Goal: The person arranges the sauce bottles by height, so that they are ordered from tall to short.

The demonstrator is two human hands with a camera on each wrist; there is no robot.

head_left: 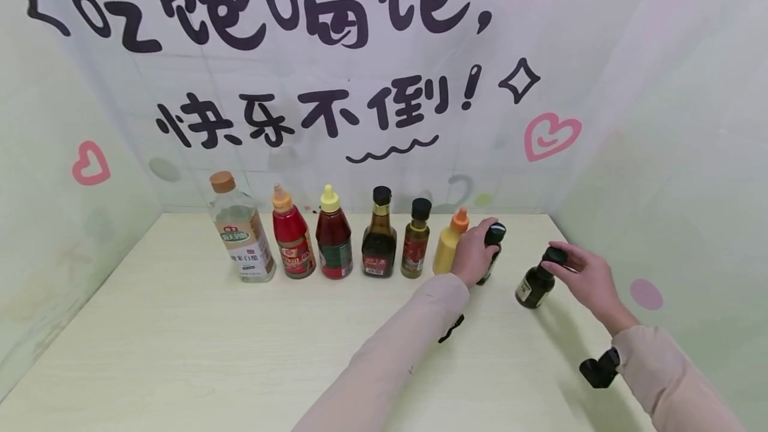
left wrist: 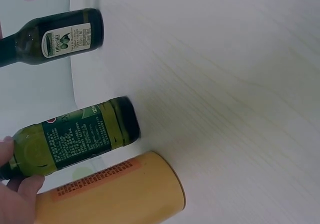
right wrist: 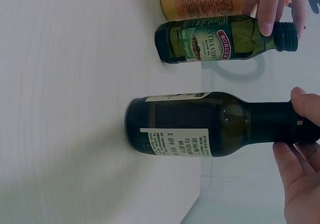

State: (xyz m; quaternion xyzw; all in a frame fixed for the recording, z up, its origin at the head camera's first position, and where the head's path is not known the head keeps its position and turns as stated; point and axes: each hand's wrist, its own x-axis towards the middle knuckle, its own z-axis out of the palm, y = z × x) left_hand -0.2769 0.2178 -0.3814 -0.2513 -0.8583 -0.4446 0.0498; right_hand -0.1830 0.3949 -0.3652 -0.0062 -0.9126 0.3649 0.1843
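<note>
My left hand (head_left: 472, 253) grips a green olive oil bottle (right wrist: 210, 39) near its neck, just right of a yellow squeeze bottle (head_left: 446, 250) with an orange tip. In the left wrist view, the thumb and fingers (left wrist: 31, 185) wrap the upper end of that bottle. To the right, my right hand (head_left: 591, 281) pinches the black-capped neck of a darker olive oil bottle (head_left: 534, 289) with a pale label. The right wrist view shows the thumb on one side of the neck (right wrist: 265, 121) and the fingers on the other.
Along the back of the pale table (head_left: 240, 352) stand a white vinegar bottle (head_left: 243, 239), a red sauce bottle (head_left: 294, 242), a yellow-capped sauce bottle (head_left: 334, 242), a dark sauce bottle (head_left: 379, 242) and a small black-capped bottle (head_left: 415, 242). A printed cloth backdrop (head_left: 270, 185) rises behind them.
</note>
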